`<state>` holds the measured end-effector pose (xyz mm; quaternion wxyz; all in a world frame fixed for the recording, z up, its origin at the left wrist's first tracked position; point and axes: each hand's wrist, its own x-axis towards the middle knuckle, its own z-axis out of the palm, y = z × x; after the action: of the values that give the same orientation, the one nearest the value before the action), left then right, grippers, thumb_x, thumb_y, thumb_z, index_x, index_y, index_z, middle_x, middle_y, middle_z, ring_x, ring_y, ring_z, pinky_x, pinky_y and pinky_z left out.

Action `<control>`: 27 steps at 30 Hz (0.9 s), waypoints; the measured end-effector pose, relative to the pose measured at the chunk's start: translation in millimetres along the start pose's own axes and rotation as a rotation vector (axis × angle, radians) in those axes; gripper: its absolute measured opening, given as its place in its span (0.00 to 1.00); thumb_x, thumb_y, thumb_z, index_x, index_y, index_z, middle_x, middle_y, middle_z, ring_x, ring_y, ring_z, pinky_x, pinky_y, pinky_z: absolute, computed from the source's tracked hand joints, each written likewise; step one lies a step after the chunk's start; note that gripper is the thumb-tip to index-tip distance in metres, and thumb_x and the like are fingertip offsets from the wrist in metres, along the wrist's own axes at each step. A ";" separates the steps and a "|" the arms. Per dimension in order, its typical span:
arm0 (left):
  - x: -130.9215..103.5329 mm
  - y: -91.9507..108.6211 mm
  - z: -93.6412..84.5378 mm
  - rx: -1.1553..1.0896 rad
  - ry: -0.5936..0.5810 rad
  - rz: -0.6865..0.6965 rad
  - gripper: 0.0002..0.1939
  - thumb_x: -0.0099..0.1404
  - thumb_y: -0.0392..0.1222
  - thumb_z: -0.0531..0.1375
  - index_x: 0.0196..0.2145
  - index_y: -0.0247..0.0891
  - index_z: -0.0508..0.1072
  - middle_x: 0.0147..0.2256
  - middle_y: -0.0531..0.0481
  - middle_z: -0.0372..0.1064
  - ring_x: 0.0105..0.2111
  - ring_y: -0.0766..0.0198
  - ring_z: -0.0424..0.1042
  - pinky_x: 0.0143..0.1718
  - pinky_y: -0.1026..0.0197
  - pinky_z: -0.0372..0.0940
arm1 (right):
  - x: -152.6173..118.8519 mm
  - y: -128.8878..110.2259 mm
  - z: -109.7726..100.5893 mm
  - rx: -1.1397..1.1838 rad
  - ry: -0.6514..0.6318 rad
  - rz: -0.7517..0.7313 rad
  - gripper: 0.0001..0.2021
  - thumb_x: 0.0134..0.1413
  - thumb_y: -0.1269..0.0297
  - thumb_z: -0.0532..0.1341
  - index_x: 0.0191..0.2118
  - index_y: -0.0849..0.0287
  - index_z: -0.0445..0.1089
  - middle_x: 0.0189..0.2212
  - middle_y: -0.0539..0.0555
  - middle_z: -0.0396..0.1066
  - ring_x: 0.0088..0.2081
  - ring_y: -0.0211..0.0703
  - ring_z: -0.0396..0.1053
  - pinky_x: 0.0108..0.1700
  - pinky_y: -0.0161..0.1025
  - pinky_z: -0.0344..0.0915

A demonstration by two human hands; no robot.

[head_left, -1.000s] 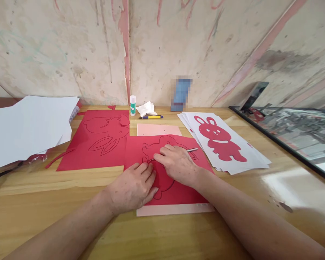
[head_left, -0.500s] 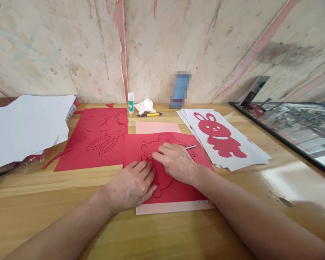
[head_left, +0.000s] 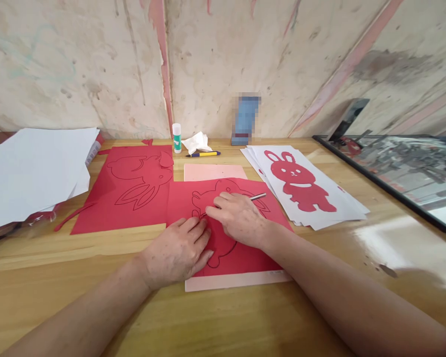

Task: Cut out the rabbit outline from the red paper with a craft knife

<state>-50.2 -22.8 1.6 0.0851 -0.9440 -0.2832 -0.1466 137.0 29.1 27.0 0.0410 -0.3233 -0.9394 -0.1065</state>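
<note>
A red sheet of paper (head_left: 254,258) with a rabbit outline drawn in black lies on a pale pink board (head_left: 215,172). Flat on the sheet's left side rests my left hand (head_left: 180,250), fingers stretched out, pressing the paper. My right hand (head_left: 238,215) is closed around a slim silver craft knife (head_left: 258,197), whose handle end sticks out to the right. The knife's tip is at the drawn line just beyond my left fingertips, mostly hidden by my fingers. Part of the outline lies under both hands.
Left of the work lies a second red sheet (head_left: 104,213) with a rabbit drawing. A red rabbit cutout (head_left: 305,193) rests on white papers (head_left: 342,208) at right. Behind are a glue stick (head_left: 176,139), tissue (head_left: 196,142) and pen (head_left: 203,154). White sheets (head_left: 33,173) stand far left.
The whole view has shifted slightly. My right hand and the craft knife have moved very little along the drawn line; my left hand stays pressed on the red sheet.
</note>
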 end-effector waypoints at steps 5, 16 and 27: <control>-0.5 -0.2 0.9 0.007 -0.004 -0.008 0.19 0.68 0.45 0.50 0.45 0.27 0.72 0.44 0.35 0.70 0.44 0.50 0.67 0.43 0.50 0.66 | -0.6 2.0 1.1 0.011 -0.006 0.007 0.13 0.50 0.78 0.53 0.34 0.59 0.71 0.27 0.54 0.67 0.32 0.42 0.58 0.28 0.38 0.43; -1.1 0.0 0.1 0.017 -0.013 -0.009 0.20 0.69 0.46 0.49 0.46 0.27 0.71 0.47 0.34 0.69 0.45 0.50 0.67 0.42 0.49 0.67 | -3.7 5.8 7.7 0.034 0.076 0.037 0.11 0.49 0.78 0.53 0.33 0.58 0.70 0.26 0.51 0.68 0.31 0.40 0.59 0.28 0.38 0.44; -0.4 0.3 -0.4 0.017 -0.011 -0.013 0.19 0.68 0.46 0.51 0.46 0.27 0.71 0.46 0.35 0.70 0.45 0.50 0.67 0.43 0.49 0.66 | -2.9 4.7 5.8 0.040 0.025 0.024 0.12 0.47 0.79 0.53 0.34 0.58 0.70 0.27 0.52 0.68 0.32 0.40 0.59 0.28 0.38 0.44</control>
<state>-50.5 -23.4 1.8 0.0903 -0.9422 -0.2908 -0.1394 142.1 32.2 21.7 0.0607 -0.3324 -0.9367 -0.0913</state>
